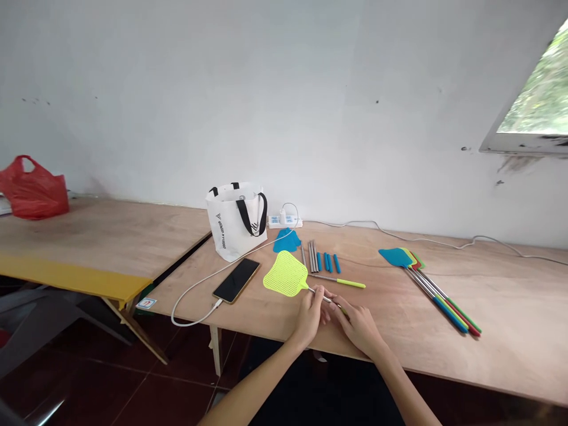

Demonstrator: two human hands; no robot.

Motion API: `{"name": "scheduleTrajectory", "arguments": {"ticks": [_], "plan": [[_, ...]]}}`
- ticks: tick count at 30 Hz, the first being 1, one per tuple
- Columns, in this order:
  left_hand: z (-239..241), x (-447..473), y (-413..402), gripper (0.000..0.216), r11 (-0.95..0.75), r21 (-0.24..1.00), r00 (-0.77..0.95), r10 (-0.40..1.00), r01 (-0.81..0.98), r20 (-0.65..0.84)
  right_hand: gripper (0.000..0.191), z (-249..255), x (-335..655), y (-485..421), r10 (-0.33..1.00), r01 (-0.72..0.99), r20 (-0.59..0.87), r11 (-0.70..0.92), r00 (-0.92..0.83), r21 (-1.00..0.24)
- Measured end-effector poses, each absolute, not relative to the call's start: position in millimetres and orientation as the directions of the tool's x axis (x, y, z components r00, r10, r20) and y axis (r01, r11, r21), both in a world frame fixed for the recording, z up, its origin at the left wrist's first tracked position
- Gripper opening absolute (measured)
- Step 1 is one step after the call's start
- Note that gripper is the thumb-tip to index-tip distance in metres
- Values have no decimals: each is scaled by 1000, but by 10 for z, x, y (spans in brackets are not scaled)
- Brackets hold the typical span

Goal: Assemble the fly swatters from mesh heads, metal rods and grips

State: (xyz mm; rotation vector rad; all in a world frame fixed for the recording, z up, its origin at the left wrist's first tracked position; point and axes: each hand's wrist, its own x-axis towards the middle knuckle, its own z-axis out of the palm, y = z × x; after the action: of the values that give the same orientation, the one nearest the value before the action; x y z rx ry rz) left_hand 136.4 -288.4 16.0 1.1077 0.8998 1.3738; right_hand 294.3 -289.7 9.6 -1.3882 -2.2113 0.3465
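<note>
Both hands hold a fly swatter with a yellow-green perforated head [285, 274] and a thin metal shaft. My left hand [311, 316] grips the shaft close to the head. Farther along, my right hand [354, 322] is closed around the handle end, mostly hiding it. Just beyond my hands lies a metal rod with a yellow-green grip [351, 284]. Behind the swatter head are blue swatter heads [286, 240], several bare metal rods [313, 257] and several blue grips [328, 262]. To the right, several assembled swatters [437, 296] lie fanned together, with blue, yellow, red and green parts.
A phone [236, 281] on a white charging cable lies at the left, before a white tote bag [237, 220]. A power strip [284, 222] sits against the wall, its cord running right. A second table [110, 236] at far left carries a red plastic bag [35, 189].
</note>
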Motion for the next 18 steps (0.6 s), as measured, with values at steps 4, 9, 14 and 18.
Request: {"name": "scheduleTrajectory", "arguments": {"ticks": [4, 9, 14, 18], "plan": [[154, 1350, -2857, 53, -103, 957, 84, 988, -272, 131, 41, 110, 2919, -2900, 891, 800, 313, 438, -328, -410], [113, 1332, -2809, 55, -76, 956, 85, 991, -284, 104, 36, 110, 2985, -2870, 899, 831, 352, 395, -262, -393], [133, 1337, -2808, 53, -80, 949, 64, 992, -305, 104, 34, 107, 3157, -2807, 900, 809, 317, 415, -299, -417], [130, 1325, -2808, 53, -50, 948, 82, 993, -314, 80, 34, 63, 3222, -2757, 912, 806, 323, 382, -252, -451]]}}
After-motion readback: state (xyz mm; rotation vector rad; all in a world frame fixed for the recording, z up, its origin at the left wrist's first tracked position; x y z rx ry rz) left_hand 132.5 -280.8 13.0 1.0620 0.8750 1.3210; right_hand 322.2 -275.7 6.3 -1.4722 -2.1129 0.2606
